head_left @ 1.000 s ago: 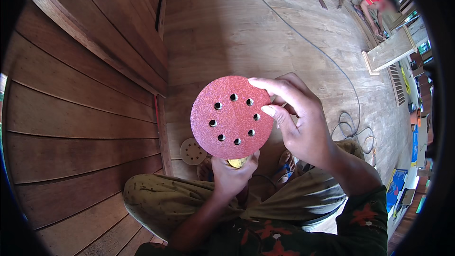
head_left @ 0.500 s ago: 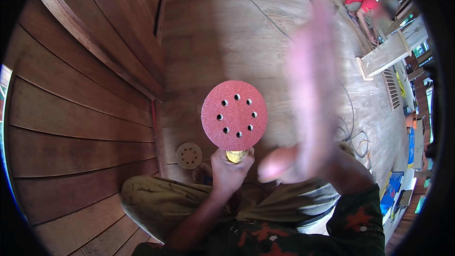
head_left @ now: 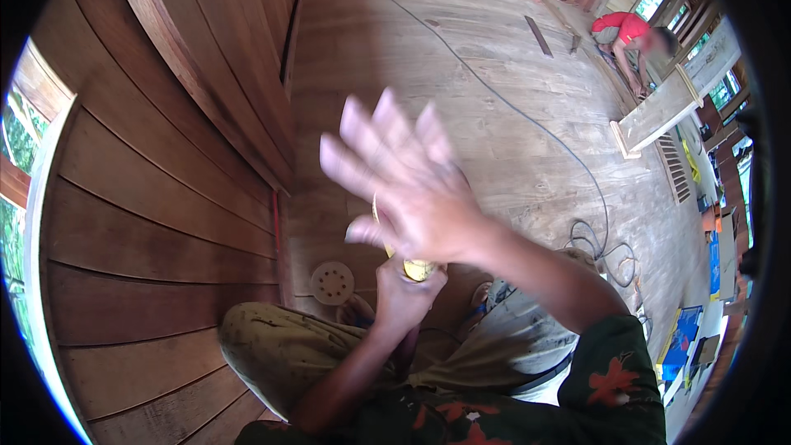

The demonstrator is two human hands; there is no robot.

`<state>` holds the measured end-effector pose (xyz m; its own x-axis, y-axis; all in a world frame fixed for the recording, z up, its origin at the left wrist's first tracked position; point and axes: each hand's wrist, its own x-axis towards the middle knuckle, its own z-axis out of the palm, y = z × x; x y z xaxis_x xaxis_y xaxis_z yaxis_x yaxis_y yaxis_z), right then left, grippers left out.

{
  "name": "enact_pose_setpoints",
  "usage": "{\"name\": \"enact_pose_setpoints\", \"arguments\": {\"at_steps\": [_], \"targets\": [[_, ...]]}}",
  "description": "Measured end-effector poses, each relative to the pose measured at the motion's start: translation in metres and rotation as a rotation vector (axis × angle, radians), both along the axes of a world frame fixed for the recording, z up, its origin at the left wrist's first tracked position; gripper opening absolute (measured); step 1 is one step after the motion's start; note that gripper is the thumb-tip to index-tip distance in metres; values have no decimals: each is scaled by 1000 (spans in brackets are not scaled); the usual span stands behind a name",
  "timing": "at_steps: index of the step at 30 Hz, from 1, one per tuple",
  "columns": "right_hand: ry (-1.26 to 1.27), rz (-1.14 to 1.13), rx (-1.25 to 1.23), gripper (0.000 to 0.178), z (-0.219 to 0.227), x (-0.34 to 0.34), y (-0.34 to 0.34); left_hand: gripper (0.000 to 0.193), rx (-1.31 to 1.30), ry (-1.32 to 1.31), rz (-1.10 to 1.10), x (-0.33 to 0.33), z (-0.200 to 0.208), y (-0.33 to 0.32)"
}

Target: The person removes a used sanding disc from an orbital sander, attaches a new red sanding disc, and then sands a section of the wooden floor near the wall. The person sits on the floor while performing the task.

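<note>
My left hand [head_left: 405, 295] is closed around the yellow orbital sander [head_left: 418, 270], holding it upright above my lap with its pad end up. My right hand [head_left: 420, 202] is over the sander's round pad, fingers spread and blurred by motion. It hides the red sanding disc almost wholly, so I cannot tell whether palm and disc touch. A pale round sanding disc [head_left: 332, 283] with a ring of holes lies on the wooden floor beside my left foot.
A plank wall [head_left: 165, 243] rises close on my left. A dark cable [head_left: 527, 115] crosses the floor and coils at right. Farther right stands a pale wooden post [head_left: 667, 119]. Beyond it a person in a red shirt [head_left: 622, 26] bends low. Blue boxes [head_left: 681, 338] lie at right.
My right hand has swung from the right, where it was raised, to the left over the sander, covering the red disc. My left hand keeps its hold. The view has shifted slightly.
</note>
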<state>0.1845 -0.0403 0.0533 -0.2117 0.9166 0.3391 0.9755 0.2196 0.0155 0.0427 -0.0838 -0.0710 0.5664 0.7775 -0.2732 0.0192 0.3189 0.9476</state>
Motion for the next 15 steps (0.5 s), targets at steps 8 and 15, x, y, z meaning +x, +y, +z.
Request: {"name": "enact_pose_setpoints", "arguments": {"at_steps": [8,15], "targets": [[118,-11,154,83,7,23,-1,12,4,-27,7,2,-3,5],[98,41,-171,88,-36,-5,-5,3,-60,-70,-54,-6,2,4]]}}
